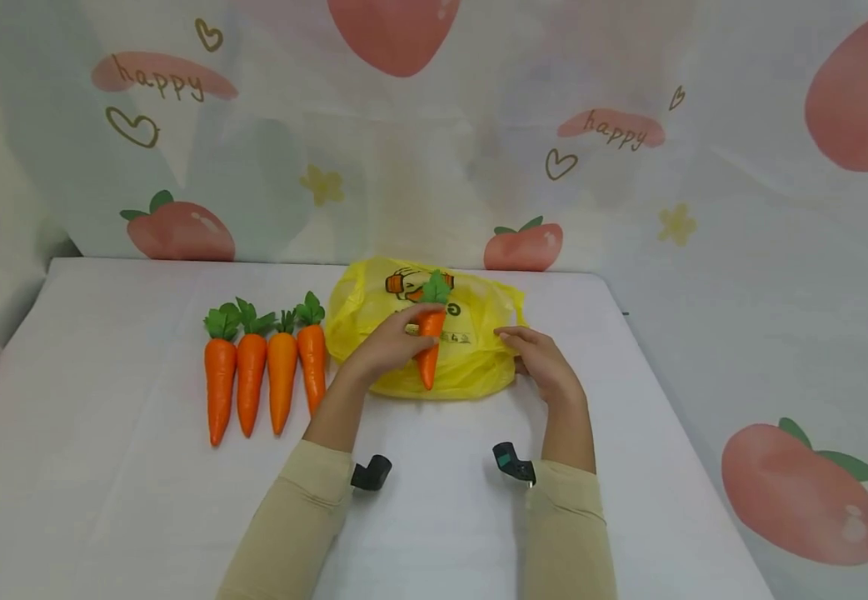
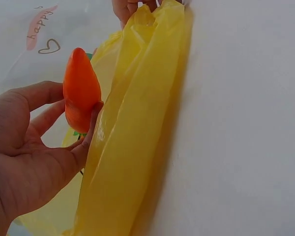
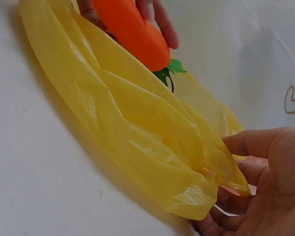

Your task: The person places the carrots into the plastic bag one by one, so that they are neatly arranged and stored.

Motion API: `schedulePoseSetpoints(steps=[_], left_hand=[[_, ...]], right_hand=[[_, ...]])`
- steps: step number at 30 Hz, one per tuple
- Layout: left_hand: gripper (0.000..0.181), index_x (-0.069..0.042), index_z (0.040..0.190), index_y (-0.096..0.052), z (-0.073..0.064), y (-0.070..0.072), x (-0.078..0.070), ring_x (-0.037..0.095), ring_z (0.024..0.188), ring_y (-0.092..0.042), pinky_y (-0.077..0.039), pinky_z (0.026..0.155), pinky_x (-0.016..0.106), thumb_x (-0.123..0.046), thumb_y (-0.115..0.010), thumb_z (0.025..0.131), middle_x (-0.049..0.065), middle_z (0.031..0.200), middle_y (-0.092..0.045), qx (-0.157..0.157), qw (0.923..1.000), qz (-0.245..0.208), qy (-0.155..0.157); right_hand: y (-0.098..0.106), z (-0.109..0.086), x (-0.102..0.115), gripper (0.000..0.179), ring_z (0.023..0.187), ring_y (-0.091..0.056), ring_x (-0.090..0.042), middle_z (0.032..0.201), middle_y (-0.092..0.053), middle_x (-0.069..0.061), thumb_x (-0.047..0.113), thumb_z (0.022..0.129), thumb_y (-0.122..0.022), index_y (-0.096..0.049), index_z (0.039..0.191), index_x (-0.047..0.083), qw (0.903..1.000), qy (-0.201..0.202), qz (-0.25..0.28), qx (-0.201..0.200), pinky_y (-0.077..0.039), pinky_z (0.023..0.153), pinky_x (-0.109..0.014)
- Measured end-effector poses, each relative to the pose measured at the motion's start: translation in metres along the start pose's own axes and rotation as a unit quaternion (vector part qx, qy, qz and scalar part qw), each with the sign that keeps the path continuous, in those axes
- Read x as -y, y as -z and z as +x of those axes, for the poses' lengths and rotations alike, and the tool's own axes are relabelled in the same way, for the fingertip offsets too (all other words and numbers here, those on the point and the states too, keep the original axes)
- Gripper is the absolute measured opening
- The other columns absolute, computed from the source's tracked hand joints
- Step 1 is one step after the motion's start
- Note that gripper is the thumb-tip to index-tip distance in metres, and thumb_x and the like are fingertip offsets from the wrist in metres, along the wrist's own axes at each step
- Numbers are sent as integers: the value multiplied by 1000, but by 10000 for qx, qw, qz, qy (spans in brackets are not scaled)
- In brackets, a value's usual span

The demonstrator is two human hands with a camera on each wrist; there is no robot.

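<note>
In the head view my left hand (image 1: 385, 343) grips an orange carrot (image 1: 429, 360) with green leaves between thumb and fingers. The carrot is over a yellow plastic bag (image 1: 482, 362) with a printed cartoon, its leaves toward the far side. On the bag's right side, my right hand (image 1: 546, 360) pinches the edge, and the right wrist view shows thumb and fingers (image 3: 246, 142) around the gathered plastic (image 3: 226, 167). From the left wrist, the carrot (image 2: 81, 91) appears tip up beside the bag's near side (image 2: 132, 142). Whether it touches the bag inside I cannot tell.
Several more carrots (image 1: 251, 383) lie side by side left of the bag, leaves toward the back. A white cloth covers the table (image 1: 142, 500). Behind it hangs a curtain (image 1: 419, 167) printed with peaches, hearts and "happy". Small black cameras (image 1: 371, 473) sit on both wrists.
</note>
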State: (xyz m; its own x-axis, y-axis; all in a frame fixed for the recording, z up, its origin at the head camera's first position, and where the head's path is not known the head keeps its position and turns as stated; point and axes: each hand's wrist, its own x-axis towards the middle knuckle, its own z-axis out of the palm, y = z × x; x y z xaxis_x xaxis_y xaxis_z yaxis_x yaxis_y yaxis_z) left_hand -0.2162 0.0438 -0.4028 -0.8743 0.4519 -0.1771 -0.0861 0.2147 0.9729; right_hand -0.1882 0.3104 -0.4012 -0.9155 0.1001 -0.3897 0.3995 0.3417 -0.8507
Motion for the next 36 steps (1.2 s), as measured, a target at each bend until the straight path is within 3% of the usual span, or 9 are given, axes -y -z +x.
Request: schedulePoseSetpoints(steps=[12,21,24,29,36], left_hand=[[53,-21,154,-50,24,-17,-6,34,119,-53,-55,91,37,-12,-64,103,14,152,-43,-19,9999,-66,93],[55,-16,154,-49,36,-25,-3,33,121,-51,-55,89,36,-9,-65,102,14,155,-41,-321,9994,-125,-66],[55,-14,154,-50,42,-26,-3,33,123,-50,-54,93,40,-7,-66,101,14,154,-42,-424,9990,45,-143],[55,-18,154,-50,52,-29,-6,33,122,-52,-53,96,45,-10,-66,101,13,153,-45,-447,9979,435,-161],[56,-18,155,-49,62,-37,-5,35,124,-52,-53,95,44,-12,-66,102,15,153,-45,-436,9985,298,-129]], right_hand=[[2,0,0,43,118,-52,-27,149,-48,-7,36,108,-56,-61,142,10,9999,-88,90,-32,-47,100,-35],[2,-2,3,44,119,-50,-27,151,-47,-9,34,109,-55,-60,143,7,10000,3,40,-51,-46,103,-38],[1,-1,4,43,120,-51,-27,152,-47,-9,33,109,-55,-61,142,7,10000,29,63,-45,-46,103,-39],[-1,0,4,41,119,-53,-26,149,-50,-8,32,108,-55,-62,140,7,9999,45,114,-14,-48,100,-37],[-1,-2,3,41,117,-55,-26,147,-51,-8,31,109,-55,-62,140,7,10000,44,32,-72,-50,95,-34]])
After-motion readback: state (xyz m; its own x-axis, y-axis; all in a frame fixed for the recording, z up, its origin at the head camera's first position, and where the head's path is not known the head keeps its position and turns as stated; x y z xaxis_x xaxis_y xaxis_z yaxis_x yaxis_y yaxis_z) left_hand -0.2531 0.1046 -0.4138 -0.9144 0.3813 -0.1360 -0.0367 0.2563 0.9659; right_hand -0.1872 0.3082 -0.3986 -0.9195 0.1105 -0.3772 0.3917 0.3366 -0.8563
